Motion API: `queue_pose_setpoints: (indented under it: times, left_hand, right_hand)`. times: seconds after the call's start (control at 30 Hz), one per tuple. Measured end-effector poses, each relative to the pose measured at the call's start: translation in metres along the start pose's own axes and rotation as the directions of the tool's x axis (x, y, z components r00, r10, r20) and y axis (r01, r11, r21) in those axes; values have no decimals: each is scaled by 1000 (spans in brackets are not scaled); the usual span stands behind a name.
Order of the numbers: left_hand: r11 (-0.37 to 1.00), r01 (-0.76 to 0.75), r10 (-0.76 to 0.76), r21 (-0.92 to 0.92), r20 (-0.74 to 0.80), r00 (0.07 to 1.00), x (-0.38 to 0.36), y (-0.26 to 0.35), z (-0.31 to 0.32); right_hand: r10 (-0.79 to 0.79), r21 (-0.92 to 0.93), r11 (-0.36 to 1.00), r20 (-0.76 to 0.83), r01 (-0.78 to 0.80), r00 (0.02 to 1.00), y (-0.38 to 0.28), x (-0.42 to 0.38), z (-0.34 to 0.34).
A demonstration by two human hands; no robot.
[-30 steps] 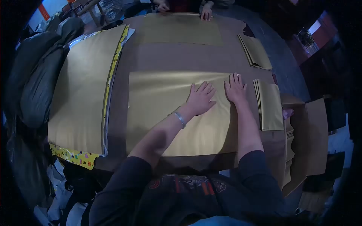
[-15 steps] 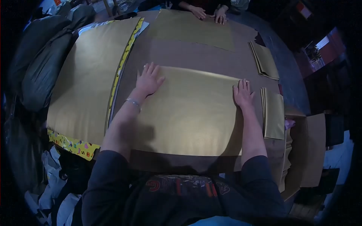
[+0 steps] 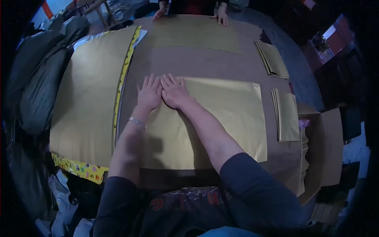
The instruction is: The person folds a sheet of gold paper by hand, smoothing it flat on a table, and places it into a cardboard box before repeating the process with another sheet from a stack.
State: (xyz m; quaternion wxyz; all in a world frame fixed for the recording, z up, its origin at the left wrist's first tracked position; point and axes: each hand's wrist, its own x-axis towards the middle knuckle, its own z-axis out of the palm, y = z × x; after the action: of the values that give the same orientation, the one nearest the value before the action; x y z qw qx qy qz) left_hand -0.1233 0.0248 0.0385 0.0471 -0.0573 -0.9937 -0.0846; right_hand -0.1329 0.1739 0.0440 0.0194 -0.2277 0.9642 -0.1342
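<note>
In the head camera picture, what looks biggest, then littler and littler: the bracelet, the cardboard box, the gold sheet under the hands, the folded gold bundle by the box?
1. Gold sheet
2. Cardboard box
3. Folded gold bundle
4. Bracelet

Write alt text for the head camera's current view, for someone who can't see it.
A person's left hand and right hand press side by side near the far left corner of a gold sheet on a brown table. Folded gold bundles and an open cardboard box are at right; another person's hands appear opposite.
</note>
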Motion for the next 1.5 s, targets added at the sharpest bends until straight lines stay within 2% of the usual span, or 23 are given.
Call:
queue_pose_setpoints:
  times: [0.07, 0.27, 0.33, 0.63, 0.73, 0.77, 0.8, 0.9, 1.03, 1.1, 1.13, 1.23, 1.33, 1.4, 1.43, 1.5]
  left_hand:
    - [1000, -15, 16, 24, -32, 999, 0, -3, 5]
    - [998, -38, 39, 53, -14, 999, 5, -13, 18]
    - [998, -3, -1, 64, 54, 999, 2, -2, 2]
    - [997, 30, -39, 67, 132, 990, 3, 1, -5]
    - [994, 67, -73, 91, 64, 995, 12, -4, 23]
    - [982, 137, -153, 132, 119, 981, 7, 28, 0]
    - [994, 73, -82, 79, 105, 991, 6, 47, 4]
    - [989, -137, 141, -47, 114, 983, 8, 125, 12]
    - [900, -408, 422, -155, 68, 904, 13, 212, 29]
    - [896, -421, 432, -142, 58, 900, 19, 221, 33]
    - [880, -453, 464, -139, 54, 884, 19, 219, 35]
    - [915, -370, 378, -158, 21, 926, 25, 175, 28]
    - [980, -199, 201, -33, 83, 976, 25, 107, 13]
    - [997, -73, 73, 16, 21, 997, 13, 59, 11]
    - [998, -65, 65, 18, 20, 998, 5, 40, 6]
    - [1000, 5, -5, 6, 13, 1000, -20, 14, -7]
  right_hand:
    - [-91, -27, 995, 15, 91, 996, 8, -5, -5]
    - [126, -53, 991, 0, -126, 992, 69, -41, -32]
    - [230, -70, 971, -9, -230, 973, 102, -60, -41]
    - [557, -178, 803, -116, -569, 823, 233, -134, -72]
    - [588, -142, 782, -157, -608, 793, 243, -140, -78]
    - [617, -157, 756, -153, -635, 772, 239, -138, -78]
    - [646, -173, 729, -148, -663, 749, 238, -137, -77]
    - [629, -185, 748, -112, -638, 770, 239, -140, -81]
    - [628, -197, 750, -91, -632, 773, 234, -138, -82]
    - [637, -197, 743, -87, -640, 766, 233, -139, -83]
    - [628, -195, 752, -82, -630, 774, 233, -138, -83]
    - [630, -244, 740, -77, -627, 773, 237, -139, -81]
    - [617, -211, 757, -83, -619, 783, 234, -141, -83]
    - [626, -219, 746, -92, -629, 774, 228, -136, -81]
    - [641, -226, 730, -99, -645, 761, 225, -135, -79]
    - [539, -215, 812, -86, -543, 838, 201, -123, -67]
